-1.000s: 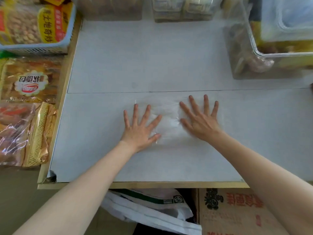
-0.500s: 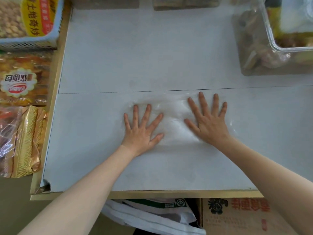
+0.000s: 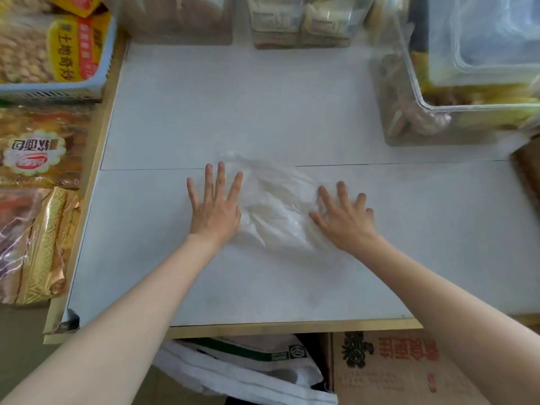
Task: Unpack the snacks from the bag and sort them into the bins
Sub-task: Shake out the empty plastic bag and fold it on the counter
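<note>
Head view: I look down at my two bare forearms reaching over a pale grey table [image 3: 175,118].
Bag: the clear plastic bag [image 3: 271,206] lies crumpled and nearly flat on the table, across the dark seam line, between my hands.
Left hand: my left hand [image 3: 214,210] lies palm down, fingers straight and spread, its thumb side on the bag's left edge.
Right hand: my right hand [image 3: 344,219] lies palm down on the bag's right part, fingers spread and a little bent at the tips, holding nothing.
Bins at the far edge: a clear bin [image 3: 304,21] of wrapped snacks stands at the top middle; another clear bin [image 3: 467,106] with packets stands at the top right.
Left side: a blue basket [image 3: 58,89] holds a yellow and red packet [image 3: 76,48]; nearer me lie a golden bread packet [image 3: 35,147] and a gold-edged packet [image 3: 35,247].
Below the table: a white sack [image 3: 242,372] and a cardboard box [image 3: 403,372] with red print.
</note>
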